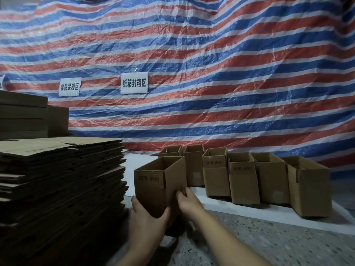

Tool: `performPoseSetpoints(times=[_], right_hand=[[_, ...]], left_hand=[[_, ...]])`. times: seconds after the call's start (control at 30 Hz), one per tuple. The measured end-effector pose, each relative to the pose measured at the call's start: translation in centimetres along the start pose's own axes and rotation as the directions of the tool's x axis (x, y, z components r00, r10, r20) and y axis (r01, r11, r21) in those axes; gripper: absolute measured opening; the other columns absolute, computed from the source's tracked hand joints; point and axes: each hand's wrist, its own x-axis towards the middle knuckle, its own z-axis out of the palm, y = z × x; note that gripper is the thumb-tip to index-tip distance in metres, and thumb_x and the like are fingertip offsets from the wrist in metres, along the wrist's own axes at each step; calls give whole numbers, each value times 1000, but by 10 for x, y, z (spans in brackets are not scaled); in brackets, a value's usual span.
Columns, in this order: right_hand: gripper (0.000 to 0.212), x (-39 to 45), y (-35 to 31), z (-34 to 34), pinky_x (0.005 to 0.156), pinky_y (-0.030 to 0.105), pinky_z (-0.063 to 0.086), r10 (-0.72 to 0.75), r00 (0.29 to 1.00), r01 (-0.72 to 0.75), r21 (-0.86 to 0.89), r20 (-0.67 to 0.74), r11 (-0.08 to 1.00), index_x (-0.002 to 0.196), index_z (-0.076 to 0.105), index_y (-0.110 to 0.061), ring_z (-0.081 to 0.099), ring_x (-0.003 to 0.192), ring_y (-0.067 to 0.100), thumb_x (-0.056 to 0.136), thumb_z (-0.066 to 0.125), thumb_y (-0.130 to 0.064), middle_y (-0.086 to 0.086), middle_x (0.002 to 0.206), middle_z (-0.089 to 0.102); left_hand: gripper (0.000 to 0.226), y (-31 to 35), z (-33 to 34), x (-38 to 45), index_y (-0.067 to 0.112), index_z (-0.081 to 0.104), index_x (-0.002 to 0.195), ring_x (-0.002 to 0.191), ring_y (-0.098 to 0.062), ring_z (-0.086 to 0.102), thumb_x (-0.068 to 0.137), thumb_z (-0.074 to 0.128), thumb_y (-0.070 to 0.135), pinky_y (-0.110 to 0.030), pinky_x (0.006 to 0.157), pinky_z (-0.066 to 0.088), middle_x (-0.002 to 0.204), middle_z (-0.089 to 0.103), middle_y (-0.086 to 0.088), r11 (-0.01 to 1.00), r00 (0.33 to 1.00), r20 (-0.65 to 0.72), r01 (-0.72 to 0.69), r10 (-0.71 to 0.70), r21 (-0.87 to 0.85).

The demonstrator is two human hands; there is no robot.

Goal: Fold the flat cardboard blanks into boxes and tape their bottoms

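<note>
A folded brown cardboard box (151,181), open at the top and printed "10号 (KK)", stands upright in front of me. My left hand (146,214) grips its lower left corner, thumb on the near face. My right hand (187,198) rests against the box's right side, fingers curled at its lower edge. A tall stack of flat cardboard blanks (61,179) sits at the left, right beside the held box.
Several finished open boxes (244,181) stand in a row on a white board (269,214) at the right. More cardboard stacks (23,114) rise at the back left. A striped tarp (211,73) with two paper signs hangs behind. Speckled floor (269,244) lies below.
</note>
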Motion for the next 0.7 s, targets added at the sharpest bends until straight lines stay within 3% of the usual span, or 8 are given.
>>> performPoseSetpoints(times=[0.2, 0.37, 0.5, 0.7], right_hand=[[70, -2, -3, -8, 119, 42, 28, 44, 997, -47, 35, 59, 998, 161, 15, -20, 27, 150, 29, 104, 41, -51, 4, 166, 23], [71, 4, 0, -2, 120, 49, 30, 58, 994, -63, 49, 96, 997, 161, 20, -22, 32, 148, 30, 101, 42, -54, 7, 164, 29], [70, 2, -2, 6, 120, 49, 30, 89, 992, -90, 5, 92, 996, 160, 20, -21, 31, 148, 30, 102, 41, -53, 7, 163, 30], [72, -6, -5, -4, 120, 50, 30, 81, 994, -83, 18, 79, 996, 161, 13, -20, 30, 149, 31, 103, 40, -51, 8, 165, 25]], left_hand=[[117, 17, 16, 15, 8, 5, 156, 134, -36, 41, 74, 76, 55, -45, 106, 41, 148, 38, -20, 998, 999, -40, -3, 5, 66], [113, 22, 36, 23, 13, 5, 154, 133, -34, 40, 76, 65, 68, -50, 97, 44, 148, 35, -15, 986, 999, -22, -25, 29, 165], [105, 20, 45, 28, 14, 1, 153, 133, -33, 40, 82, 62, 61, -47, 97, 45, 148, 34, -15, 976, 997, 37, -68, 61, 208], [125, 18, 32, 27, 12, -9, 155, 137, -32, 38, 75, 73, 61, -45, 100, 45, 153, 30, -14, 973, 995, 91, -64, 44, 223]])
